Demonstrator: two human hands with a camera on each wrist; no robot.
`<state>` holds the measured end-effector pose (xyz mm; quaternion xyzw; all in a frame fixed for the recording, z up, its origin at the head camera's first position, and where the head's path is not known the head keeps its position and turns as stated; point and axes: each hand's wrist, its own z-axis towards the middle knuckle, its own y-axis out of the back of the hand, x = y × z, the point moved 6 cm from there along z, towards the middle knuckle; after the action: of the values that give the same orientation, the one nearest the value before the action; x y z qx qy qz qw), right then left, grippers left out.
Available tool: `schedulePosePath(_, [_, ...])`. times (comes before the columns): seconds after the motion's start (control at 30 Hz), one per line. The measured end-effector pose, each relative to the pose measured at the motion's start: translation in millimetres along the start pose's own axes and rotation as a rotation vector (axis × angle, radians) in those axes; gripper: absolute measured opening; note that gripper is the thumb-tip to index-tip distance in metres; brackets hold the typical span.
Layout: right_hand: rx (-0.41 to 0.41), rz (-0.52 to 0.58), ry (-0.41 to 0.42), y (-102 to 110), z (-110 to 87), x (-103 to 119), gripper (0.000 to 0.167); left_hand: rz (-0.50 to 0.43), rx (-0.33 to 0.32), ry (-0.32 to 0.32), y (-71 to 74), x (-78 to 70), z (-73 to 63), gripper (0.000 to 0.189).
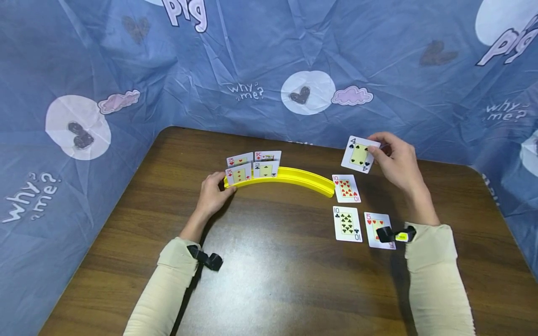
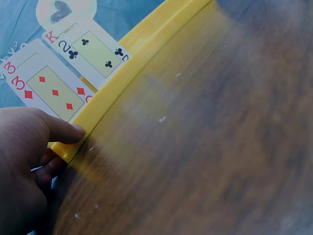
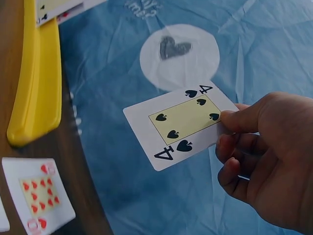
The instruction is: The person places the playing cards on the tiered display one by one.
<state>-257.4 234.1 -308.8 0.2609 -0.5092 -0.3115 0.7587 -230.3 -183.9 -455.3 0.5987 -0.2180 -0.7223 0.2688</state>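
Note:
My left hand [image 1: 213, 193] grips the left end of a curved yellow card holder [image 1: 290, 175], thumb on its front edge. Several playing cards stand in the holder's left part: a three of diamonds [image 2: 54, 90] and a two of clubs [image 2: 93, 51] in front, a three of hearts [image 1: 239, 159] and a king [image 1: 267, 155] behind. Between thumb and fingers, my right hand [image 1: 397, 161] pinches a four of spades [image 3: 181, 125], held up face visible, right of the holder. The ten of hearts [image 1: 346, 188] lies by the holder's right end.
Nearer on the brown table [image 1: 269, 280] lie a ten of clubs [image 1: 347, 224] and a five of hearts [image 1: 374, 224], the latter partly covered by the right wrist's camera. A blue printed cloth [image 1: 252, 56] hangs behind the table and along its sides.

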Motion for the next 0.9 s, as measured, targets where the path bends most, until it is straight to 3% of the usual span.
schedulePosePath(0.43, [0.086,0.048,0.071,-38,13.7,34,0.020,-0.011,0.010,0.014,-0.7,0.7,0.4,0.030])
schedulePosePath(0.9, [0.106,0.090,0.100,-69,22.9,53,0.021,-0.001,0.015,0.024,-1.4,2.0,0.8,0.031])
